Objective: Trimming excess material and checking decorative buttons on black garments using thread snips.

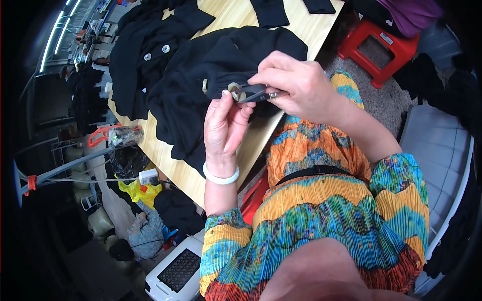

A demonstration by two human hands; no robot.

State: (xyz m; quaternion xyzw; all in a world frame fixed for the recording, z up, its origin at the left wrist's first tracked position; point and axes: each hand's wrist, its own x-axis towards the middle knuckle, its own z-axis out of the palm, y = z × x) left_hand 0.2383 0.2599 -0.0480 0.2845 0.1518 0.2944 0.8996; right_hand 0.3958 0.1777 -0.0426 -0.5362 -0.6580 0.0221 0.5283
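Black garments lie heaped on a light wood table, and the nearest black garment [186,90] is lifted at its edge toward my hands. My left hand [224,123] pinches a round pale button [234,90] on that edge between thumb and fingers. In my right hand [301,85] is a pair of dark thread snips [256,94], their blades right at the button. Whether the blades touch thread is too small to tell. Another button [205,86] stands on the same edge, left of my fingers. Two shiny buttons, one of them this button [166,48], show on the cloth farther left.
The wood table [183,175] ends along its right edge beside my lap. A red stool [376,50] bearing purple cloth [409,15] stands at the far right. Below it is a grey bin [437,155]. Another person [145,228] is at the lower left, near a white crate [160,291].
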